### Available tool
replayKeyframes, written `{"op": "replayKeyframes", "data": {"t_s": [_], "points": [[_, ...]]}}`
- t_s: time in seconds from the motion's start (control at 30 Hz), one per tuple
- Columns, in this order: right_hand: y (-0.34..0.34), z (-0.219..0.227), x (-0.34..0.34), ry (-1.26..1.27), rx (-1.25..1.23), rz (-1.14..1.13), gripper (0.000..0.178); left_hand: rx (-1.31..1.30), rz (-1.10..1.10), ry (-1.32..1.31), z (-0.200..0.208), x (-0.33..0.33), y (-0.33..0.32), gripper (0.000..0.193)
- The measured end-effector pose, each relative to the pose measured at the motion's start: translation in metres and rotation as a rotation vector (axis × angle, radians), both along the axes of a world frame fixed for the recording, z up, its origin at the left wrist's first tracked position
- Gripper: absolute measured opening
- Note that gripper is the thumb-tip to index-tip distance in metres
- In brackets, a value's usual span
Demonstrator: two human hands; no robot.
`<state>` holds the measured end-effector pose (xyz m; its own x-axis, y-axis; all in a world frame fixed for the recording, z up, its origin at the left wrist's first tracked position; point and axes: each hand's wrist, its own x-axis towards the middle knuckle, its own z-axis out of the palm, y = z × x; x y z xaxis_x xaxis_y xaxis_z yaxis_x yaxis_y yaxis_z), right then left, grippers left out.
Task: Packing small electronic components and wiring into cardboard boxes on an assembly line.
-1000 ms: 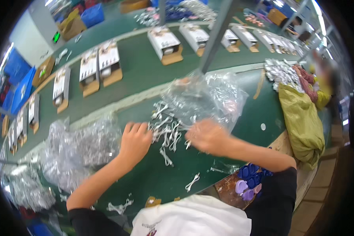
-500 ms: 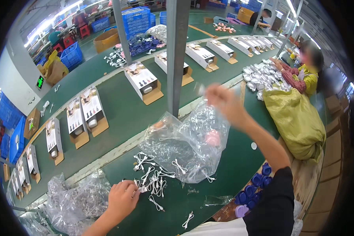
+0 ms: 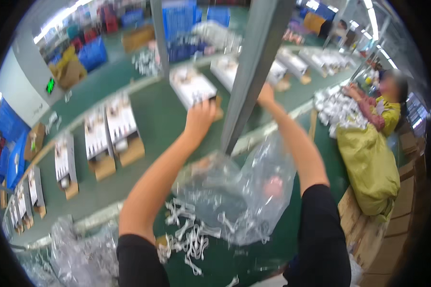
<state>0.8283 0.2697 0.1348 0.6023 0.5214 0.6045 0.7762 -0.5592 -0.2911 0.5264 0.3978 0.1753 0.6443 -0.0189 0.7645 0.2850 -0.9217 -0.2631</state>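
In the head view we see our left hand (image 3: 202,115) reaching over the green belt (image 3: 153,124), its fingers bent down at the open lower end of a white box (image 3: 189,86); the hand is blurred, so we cannot tell whether it grasps the box or only touches it. That box lies on the belt, left of a grey post (image 3: 254,62), with its brown flap (image 3: 219,109) showing just right of our hand. Our right hand (image 3: 267,95) is on the other side of the post, which hides part of it, so we cannot tell whether it is clenched, released or grasping something; near it lie more boxes in a row. Farther left on the belt, two boxes (image 3: 96,136) lie side by side. Below our forearms, a clear bag (image 3: 239,210) with a pink thing (image 3: 274,186) in it lies on the table (image 3: 282,239), and white cables (image 3: 194,244) lie loose just left of the bag. To the right we see a yellow-green sack (image 3: 368,167) near a heap of white parts (image 3: 337,110), where a co-worker (image 3: 390,107) has both arms stretched toward the heap
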Motion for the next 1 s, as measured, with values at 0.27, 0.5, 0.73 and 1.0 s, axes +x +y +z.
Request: {"op": "replayKeyframes", "data": {"t_s": [0.27,0.5,0.73,1.0], "points": [[-0.044,0.106,-0.139,-0.11,-0.222,0.4,0.024,0.052,0.146,0.263,-0.021,-0.018,0.031,0.007],[-0.156,0.15,-0.408,-0.182,-0.521,1.043,0.031,0.096,0.306,0.59,-0.02,0.001,0.0,0.023],[-0.16,0.063,-0.443,-0.004,-0.721,0.93,0.035,0.041,-0.049,0.172,0.012,-0.088,-0.001,0.029],[-0.118,0.113,-0.439,0.219,-0.773,0.75,0.027,-0.616,-0.061,0.604,0.074,-0.321,-0.039,0.032]]}}
